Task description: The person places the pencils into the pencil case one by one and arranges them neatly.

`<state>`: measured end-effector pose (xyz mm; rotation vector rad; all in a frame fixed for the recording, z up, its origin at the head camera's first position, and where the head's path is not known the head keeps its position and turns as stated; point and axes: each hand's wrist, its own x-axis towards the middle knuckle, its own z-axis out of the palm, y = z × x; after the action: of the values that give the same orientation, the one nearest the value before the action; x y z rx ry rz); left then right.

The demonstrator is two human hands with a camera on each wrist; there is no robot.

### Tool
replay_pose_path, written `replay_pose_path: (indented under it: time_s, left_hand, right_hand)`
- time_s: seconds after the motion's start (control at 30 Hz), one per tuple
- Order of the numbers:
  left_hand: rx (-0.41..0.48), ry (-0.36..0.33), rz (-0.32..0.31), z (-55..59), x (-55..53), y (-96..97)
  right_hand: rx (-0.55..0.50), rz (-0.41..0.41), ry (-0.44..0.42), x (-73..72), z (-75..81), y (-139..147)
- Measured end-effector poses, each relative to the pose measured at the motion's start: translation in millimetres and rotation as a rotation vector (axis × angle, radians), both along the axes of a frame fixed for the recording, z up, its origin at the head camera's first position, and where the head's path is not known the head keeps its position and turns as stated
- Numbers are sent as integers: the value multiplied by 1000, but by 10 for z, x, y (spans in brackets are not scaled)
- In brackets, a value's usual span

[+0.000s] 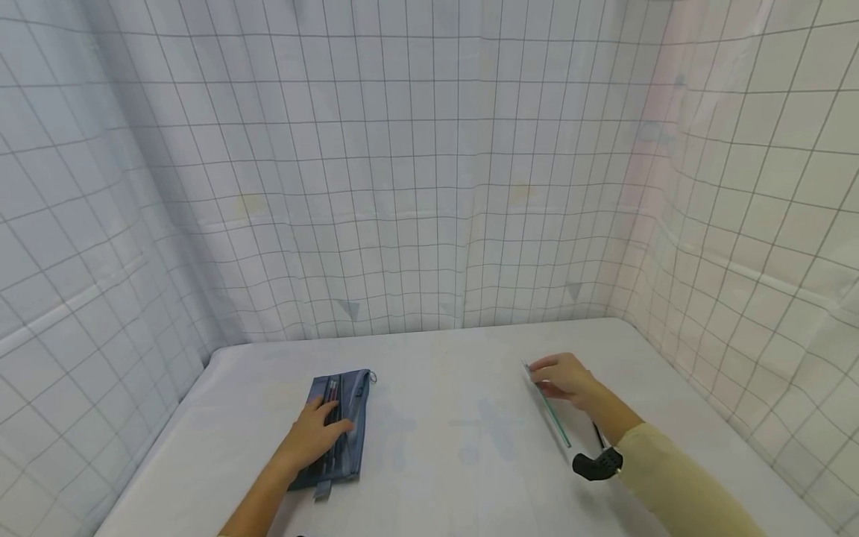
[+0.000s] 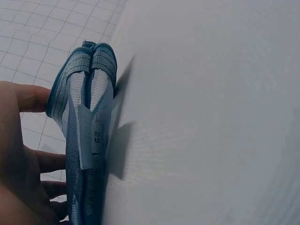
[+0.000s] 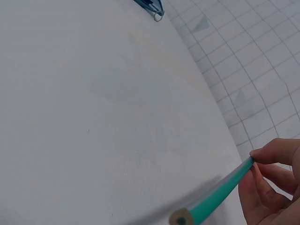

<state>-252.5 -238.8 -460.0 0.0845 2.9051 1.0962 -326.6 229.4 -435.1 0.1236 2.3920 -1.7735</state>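
Note:
On the left side of the table lies a blue zippered mesh pencil pouch [image 1: 356, 444], with several pens or pencils [image 1: 332, 389] showing through it. My left hand [image 1: 312, 440] rests on top of it with fingers spread. In the left wrist view the pouch [image 2: 96, 122] stands edge-on beside the fingers, its zip and tab facing the camera. At the right, my right hand [image 1: 567, 379] pinches a green pencil [image 1: 555, 421] near its far end between thumb and fingers. The right wrist view shows the pencil [image 3: 215, 201] slanting over the table, its flat wooden end with a dark core toward the camera.
A thin dark stick-like thing [image 1: 598, 435] lies partly hidden under the right forearm. A black wrist camera [image 1: 597, 464] sits at the right sleeve. White table [image 1: 436, 418] spans between the hands; white grid-patterned curtains [image 1: 429, 186] enclose its back and sides.

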Motion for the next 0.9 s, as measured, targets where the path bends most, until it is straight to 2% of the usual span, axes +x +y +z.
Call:
replay_pose_path:
  time_s: [0.4,0.63,0.9]
  left_hand:
    - [12,-32,-1,16,-30,-7]
    - [58,-49,-3,22,-19,-15]
    - [64,-58,10,34,-9,-16]
  right_hand:
    - [-19,3,-7,-59,-37,-316]
    - [-18,22,-22,-95,-106,-536]
    - [-34,42,-36,-111,-170,-776]
